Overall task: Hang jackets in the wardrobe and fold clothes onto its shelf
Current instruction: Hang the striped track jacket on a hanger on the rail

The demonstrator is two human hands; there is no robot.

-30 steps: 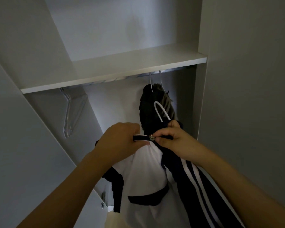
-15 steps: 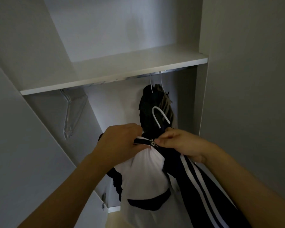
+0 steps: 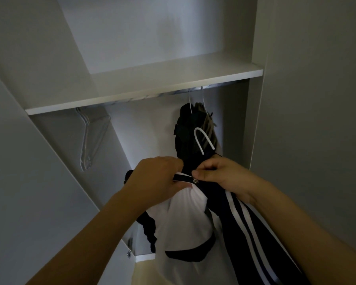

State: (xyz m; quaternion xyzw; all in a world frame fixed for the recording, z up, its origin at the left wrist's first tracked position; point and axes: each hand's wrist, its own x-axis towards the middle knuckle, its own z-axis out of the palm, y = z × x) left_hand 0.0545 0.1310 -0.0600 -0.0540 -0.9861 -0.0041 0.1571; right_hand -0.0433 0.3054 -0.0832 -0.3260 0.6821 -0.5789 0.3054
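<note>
Gripping one jacket (image 3: 185,219): two hands, left (image 3: 156,179), right (image 3: 220,177).

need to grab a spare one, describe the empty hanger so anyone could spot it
Look under the white shelf at the rail's left end. The clear hanger hangs there bare, while the hangers to the right carry dark clothes.

a pale grey wardrobe interior (image 3: 152,38) fills the view in dim light. a white shelf (image 3: 144,89) runs across it, with a metal rail (image 3: 144,96) just beneath. a plain wall panel (image 3: 317,99) stands to the right and an open door (image 3: 19,182) to the left. a strip of cream floor (image 3: 144,272) shows below.
</note>
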